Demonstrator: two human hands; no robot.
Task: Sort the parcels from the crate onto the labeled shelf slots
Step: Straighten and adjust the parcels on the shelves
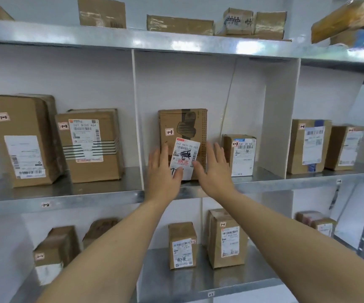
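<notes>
Both hands are up at the middle shelf (262, 174), on the brown parcel (183, 125) standing upright in the centre slot. The left hand (163, 171) is spread flat over its lower left corner, fingers straight, thumb lying across the bottom of the white label (186, 154). The right hand (215, 169) mirrors it on the lower right, fingers straight and fanned past the box's edge, thumb on the label too. No curl and no pinch in either hand. I cannot tell whether the palms press the cardboard. The parcel carries a small tag reading 1-3. Just beside it on the right stands a smaller box (241, 154), also tagged 1-3. Past the white divider (138, 117) on the left stand two bigger boxes (89, 147) marked 1-2.
</notes>
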